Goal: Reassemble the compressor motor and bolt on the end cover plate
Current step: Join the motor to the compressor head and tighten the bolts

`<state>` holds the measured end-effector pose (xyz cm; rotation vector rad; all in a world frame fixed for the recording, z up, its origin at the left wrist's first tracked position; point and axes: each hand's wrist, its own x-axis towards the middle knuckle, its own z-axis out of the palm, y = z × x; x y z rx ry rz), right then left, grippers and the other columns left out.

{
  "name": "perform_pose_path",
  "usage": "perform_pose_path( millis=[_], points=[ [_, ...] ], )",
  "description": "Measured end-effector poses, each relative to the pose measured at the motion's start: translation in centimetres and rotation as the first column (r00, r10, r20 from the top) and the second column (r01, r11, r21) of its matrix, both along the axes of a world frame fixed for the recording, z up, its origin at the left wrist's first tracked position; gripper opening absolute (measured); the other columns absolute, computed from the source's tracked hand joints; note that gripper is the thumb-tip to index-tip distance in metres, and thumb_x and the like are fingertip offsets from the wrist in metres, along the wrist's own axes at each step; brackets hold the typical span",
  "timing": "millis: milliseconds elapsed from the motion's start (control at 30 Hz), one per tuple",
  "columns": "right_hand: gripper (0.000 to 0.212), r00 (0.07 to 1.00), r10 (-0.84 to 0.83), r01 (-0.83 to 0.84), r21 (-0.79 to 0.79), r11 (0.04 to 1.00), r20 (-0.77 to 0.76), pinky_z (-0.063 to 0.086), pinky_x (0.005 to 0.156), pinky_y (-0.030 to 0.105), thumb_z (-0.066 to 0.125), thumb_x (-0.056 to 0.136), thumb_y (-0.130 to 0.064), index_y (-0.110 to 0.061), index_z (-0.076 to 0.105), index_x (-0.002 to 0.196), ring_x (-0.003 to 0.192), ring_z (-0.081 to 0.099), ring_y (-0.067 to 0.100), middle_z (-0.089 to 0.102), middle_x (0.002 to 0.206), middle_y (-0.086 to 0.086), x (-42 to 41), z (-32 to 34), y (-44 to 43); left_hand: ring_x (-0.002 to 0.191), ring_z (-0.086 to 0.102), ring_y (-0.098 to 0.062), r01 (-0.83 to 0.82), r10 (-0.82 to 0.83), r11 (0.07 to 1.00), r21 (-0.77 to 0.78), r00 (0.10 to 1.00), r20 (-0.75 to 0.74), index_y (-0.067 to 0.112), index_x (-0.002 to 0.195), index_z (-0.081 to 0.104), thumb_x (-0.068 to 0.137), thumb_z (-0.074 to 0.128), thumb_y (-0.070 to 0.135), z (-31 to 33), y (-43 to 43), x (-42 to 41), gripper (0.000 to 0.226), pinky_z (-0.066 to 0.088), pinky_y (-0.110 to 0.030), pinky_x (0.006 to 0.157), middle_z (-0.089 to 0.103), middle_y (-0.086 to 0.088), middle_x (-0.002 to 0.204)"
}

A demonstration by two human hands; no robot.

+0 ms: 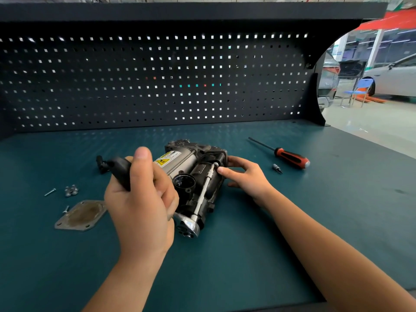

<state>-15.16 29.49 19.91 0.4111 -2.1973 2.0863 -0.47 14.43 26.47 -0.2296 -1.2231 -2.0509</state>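
**Centre and left crowded, open bench at bottom and right**

The grey-and-black compressor motor [191, 167] blocks the frame's centre. A chrome ratchet with long extension [202, 194] lies along it, gripped by the left hand [139, 199], and the right hand [245, 176] rests on its far end. At centre left lie a grey flat cover plate [81, 216] and silver bolts [71, 190]. At upper right lies a red-and-black screwdriver [290, 156]. Open teal bench top [337, 210] spans the bottom and right. The black perforated back panel [157, 82] closes the top.

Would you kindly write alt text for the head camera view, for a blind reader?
A person's left hand grips a ratchet by its black handle; the right hand steadies its long extension against a compressor on a teal workbench. A cover plate and bolts lie at left, a screwdriver at right.
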Motion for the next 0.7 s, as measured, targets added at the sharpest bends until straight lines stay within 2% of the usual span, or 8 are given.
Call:
perform_pose_path(
  millis=[167,333,467,533,633,700],
  points=[
    [0.043,1.000,-0.004,0.004,-0.003,1.000,0.010,0.051,0.059,0.014,0.072,0.081,-0.017,-0.013,0.058,0.122,0.080,0.062,-0.001,0.061,0.101,-0.009,-0.1,0.0,0.0,0.032,0.018,-0.005,0.010,-0.010,1.000,0.004,1.000,0.015,0.023,0.047,0.030,0.082,0.046,0.027,0.2,0.2,-0.2,0.038,0.016,-0.010,0.036,0.027,0.010,0.039],
    [0.040,1.000,0.002,-0.002,-0.003,1.000,0.005,0.052,0.059,0.014,0.072,0.081,-0.017,-0.015,0.059,0.118,0.076,0.063,-0.002,0.061,0.097,-0.011,-0.1,-0.1,0.0,0.033,0.019,-0.005,-0.010,0.009,1.000,0.005,0.999,0.039,0.020,0.053,0.027,0.096,0.044,0.024,0.2,0.3,-0.5,0.046,0.016,-0.011,0.035,0.027,0.011,0.041],
    [0.042,1.000,0.012,-0.012,-0.005,1.000,0.008,0.052,0.060,0.014,0.072,0.080,-0.017,-0.016,0.058,0.120,0.076,0.064,-0.003,0.062,0.099,-0.010,-0.1,0.0,0.1,0.033,0.020,-0.003,-0.013,0.009,0.997,0.079,0.999,0.050,0.019,0.060,0.028,0.096,0.045,0.028,0.7,-0.1,-1.3,0.040,0.015,-0.011,0.034,0.028,0.011,0.042],
    [0.041,1.000,0.018,-0.018,-0.010,1.000,0.015,0.051,0.059,0.014,0.072,0.080,-0.016,-0.020,0.058,0.118,0.076,0.064,-0.004,0.062,0.099,-0.011,0.0,0.1,0.1,0.033,0.021,-0.004,-0.012,0.010,0.998,0.061,0.999,0.032,0.018,0.061,0.029,0.096,0.046,0.030,0.9,-0.4,-1.7,0.041,0.016,-0.012,0.034,0.029,0.012,0.042],
    [0.041,0.999,0.022,-0.022,-0.003,1.000,0.024,0.050,0.059,0.014,0.072,0.080,-0.016,-0.027,0.055,0.115,0.081,0.064,0.000,0.063,0.099,-0.012,-0.1,0.1,0.1,0.033,0.025,-0.004,0.019,-0.026,0.992,-0.122,0.998,-0.054,0.019,0.058,0.032,0.085,0.056,0.037,0.9,-0.1,-1.7,0.039,0.021,-0.011,0.037,0.032,0.013,0.041],
    [0.040,1.000,0.021,-0.022,0.009,1.000,0.015,0.050,0.060,0.015,0.071,0.081,-0.014,-0.019,0.058,0.118,0.082,0.062,0.000,0.063,0.102,-0.008,-0.2,0.1,0.2,0.038,0.033,-0.003,-0.004,-0.067,0.915,-0.402,0.985,-0.161,0.025,0.058,0.038,0.078,0.058,0.040,0.6,0.6,-1.3,0.032,0.029,-0.014,0.042,0.038,0.012,0.043]
  ],
)
